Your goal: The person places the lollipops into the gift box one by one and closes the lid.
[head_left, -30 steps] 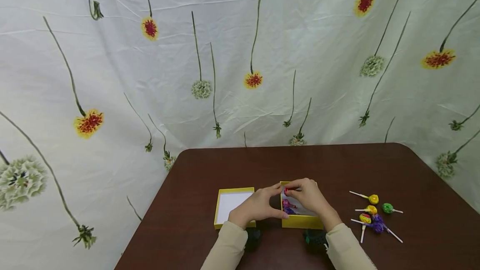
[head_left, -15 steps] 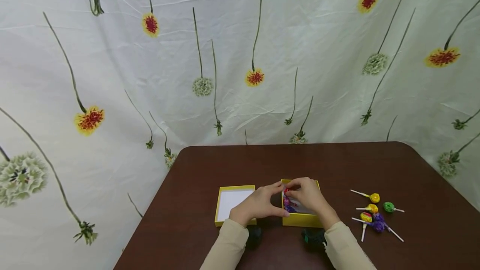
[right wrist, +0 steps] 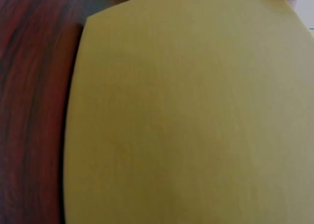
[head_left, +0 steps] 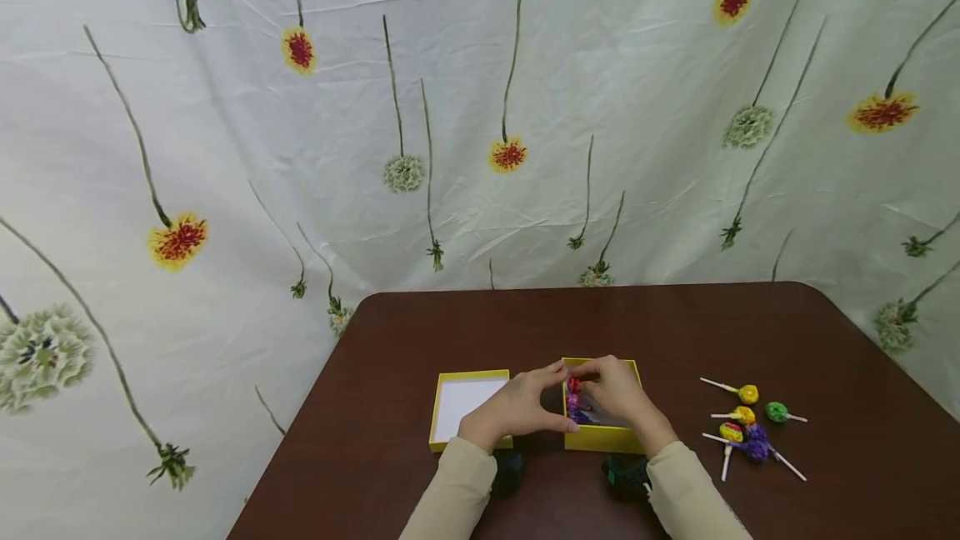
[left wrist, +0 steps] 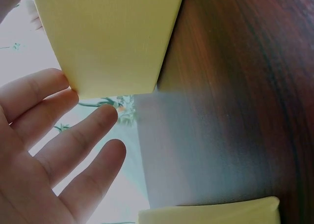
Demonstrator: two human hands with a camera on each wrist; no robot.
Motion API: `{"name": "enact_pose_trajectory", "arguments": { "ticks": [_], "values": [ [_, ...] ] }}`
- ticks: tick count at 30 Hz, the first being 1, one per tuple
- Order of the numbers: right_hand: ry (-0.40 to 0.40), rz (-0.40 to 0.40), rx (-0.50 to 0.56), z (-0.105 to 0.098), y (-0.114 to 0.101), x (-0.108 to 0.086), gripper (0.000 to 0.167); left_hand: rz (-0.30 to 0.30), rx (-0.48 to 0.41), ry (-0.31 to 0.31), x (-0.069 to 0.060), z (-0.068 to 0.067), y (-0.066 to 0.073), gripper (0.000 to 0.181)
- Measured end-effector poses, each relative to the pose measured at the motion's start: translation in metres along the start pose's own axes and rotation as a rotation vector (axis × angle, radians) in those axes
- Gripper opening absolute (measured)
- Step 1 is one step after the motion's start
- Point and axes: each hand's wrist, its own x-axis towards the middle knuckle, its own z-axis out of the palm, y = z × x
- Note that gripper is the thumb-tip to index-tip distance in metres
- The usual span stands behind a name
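A yellow box (head_left: 606, 440) with a white inside stands open on the table. Along its inner left side lie wrapped lollipops: a purple one (head_left: 573, 403) and, above it, a red lollipop (head_left: 574, 385). My left hand (head_left: 517, 408) spans the box's left side, thumb at the front corner and straight fingertips at the back corner. In the left wrist view, two fingertips (left wrist: 68, 94) touch the yellow wall while the others stand apart from it. Reaching over the box, my right hand (head_left: 617, 392) pinches the red lollipop between index finger and thumb; its stick is hidden.
The box's lid (head_left: 468, 407), yellow-rimmed and white inside, lies left of the box. To the right are several loose lollipops: yellow ones (head_left: 747, 394), a green one (head_left: 777, 412) and purple (head_left: 757, 445). The dark wooden table (head_left: 450, 323) meets a flower-printed cloth (head_left: 480, 215) behind.
The red lollipop has settled slightly lower, nearer the purple one, with my right fingers shifting a little. My left hand keeps its place on the box. The head view has tilted slightly.
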Motion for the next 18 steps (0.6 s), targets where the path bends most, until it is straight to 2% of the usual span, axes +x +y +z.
{"name": "enact_pose_trajectory", "arguments": {
  "ticks": [10,15,18],
  "values": [
    [-0.029,0.02,-0.038,0.0006,0.0026,0.001,0.016,0.006,-0.022,-0.005,0.0009,-0.0012,-0.0012,0.084],
    [-0.029,0.039,-0.015,0.0003,0.0021,0.0012,0.019,0.011,-0.02,-0.003,0.0012,-0.0013,-0.0018,0.084],
    [-0.028,0.024,0.011,-0.0015,0.0017,0.0003,0.02,0.004,-0.022,-0.007,0.0013,-0.0012,-0.0022,0.083]
  ]
}}
